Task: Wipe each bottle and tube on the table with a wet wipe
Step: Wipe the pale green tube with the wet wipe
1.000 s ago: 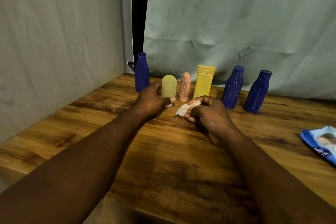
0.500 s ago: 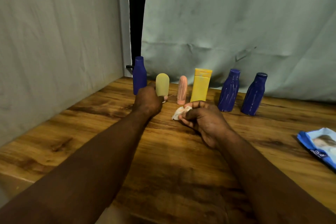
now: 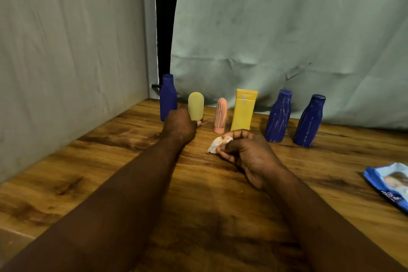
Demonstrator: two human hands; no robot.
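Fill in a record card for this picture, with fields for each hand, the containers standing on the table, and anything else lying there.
Left hand: grips pale yellow tube at its base
Right hand: holds crumpled wet wipe
Other containers standing: pink tube, yellow bottle, three blue bottles
Right edge of table: wipes pack

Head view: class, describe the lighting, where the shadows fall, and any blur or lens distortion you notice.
Head view: dim, warm light with no strong glare; a broad shadow darkens the near table between the forearms, which the wide lens stretches toward the bottom corners; the pack at the right edge looks slightly soft, the bottles sharper.
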